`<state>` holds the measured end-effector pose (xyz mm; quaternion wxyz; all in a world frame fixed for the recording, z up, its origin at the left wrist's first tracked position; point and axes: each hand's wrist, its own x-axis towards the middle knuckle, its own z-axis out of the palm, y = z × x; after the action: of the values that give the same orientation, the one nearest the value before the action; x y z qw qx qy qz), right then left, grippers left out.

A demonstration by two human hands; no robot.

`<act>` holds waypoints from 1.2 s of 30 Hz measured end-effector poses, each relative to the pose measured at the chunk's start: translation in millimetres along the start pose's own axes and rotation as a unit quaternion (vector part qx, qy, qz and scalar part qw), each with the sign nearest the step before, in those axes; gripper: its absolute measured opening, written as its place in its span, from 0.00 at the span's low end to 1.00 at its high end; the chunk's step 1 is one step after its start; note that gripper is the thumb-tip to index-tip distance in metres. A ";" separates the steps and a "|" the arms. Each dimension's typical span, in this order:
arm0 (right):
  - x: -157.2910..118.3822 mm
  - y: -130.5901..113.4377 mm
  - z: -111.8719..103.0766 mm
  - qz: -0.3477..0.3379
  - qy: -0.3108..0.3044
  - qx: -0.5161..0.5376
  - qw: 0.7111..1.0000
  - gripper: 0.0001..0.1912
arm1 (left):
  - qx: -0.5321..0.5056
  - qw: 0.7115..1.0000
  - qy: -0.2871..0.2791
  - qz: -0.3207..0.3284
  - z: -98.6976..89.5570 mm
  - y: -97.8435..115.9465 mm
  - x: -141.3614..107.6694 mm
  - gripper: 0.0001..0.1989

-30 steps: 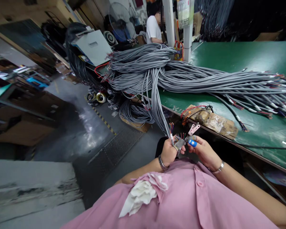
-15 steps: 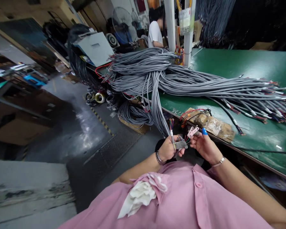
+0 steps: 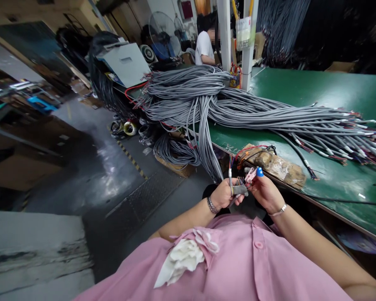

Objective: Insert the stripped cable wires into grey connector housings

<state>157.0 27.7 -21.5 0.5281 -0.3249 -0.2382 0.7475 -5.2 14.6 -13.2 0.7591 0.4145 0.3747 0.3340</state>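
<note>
My left hand [image 3: 223, 194], its thumb wrapped in grey, is closed on a grey cable [image 3: 229, 174] whose colored wire ends stick up. Close on its right, my right hand [image 3: 263, 192], with a blue cover on one fingertip, pinches a small pink clip-like piece [image 3: 250, 175]. Thin colored wires lie between the hands. A large bundle of grey cables [image 3: 207, 113] hangs over the table edge just behind my left hand.
A green table [image 3: 319, 90] carries more cables with stripped ends. A worn wooden block [image 3: 275, 165] lies at its near edge, beyond my right hand. A person [image 3: 204, 48] sits behind the white posts [image 3: 247, 62].
My right hand has moved left, closer to my left hand, and its thumb has come down against the pink piece. My left hand has shifted slightly right.
</note>
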 end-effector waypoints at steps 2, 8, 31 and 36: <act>-0.7 -0.1 0.8 0.010 -0.006 0.002 1.000 0.21 | 0.003 1.000 0.003 -0.008 -0.6 -1.3 0.4 0.19; -6.5 -5.0 1.8 0.071 -0.044 0.043 0.996 0.25 | 0.007 1.000 0.017 -0.007 2.0 -0.7 -7.5 0.20; 1.4 1.3 3.0 0.029 -0.018 0.023 0.999 0.19 | -0.007 0.995 0.076 0.058 15.6 1.7 -10.4 0.19; 4.7 5.8 1.0 0.008 0.007 0.042 0.999 0.17 | -0.003 0.996 0.071 0.054 14.1 -2.1 -8.8 0.19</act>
<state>151.5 30.2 -25.9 0.5366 -0.3099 -0.2003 0.7589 2.8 1.1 -7.2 0.7123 0.4073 0.4041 0.4044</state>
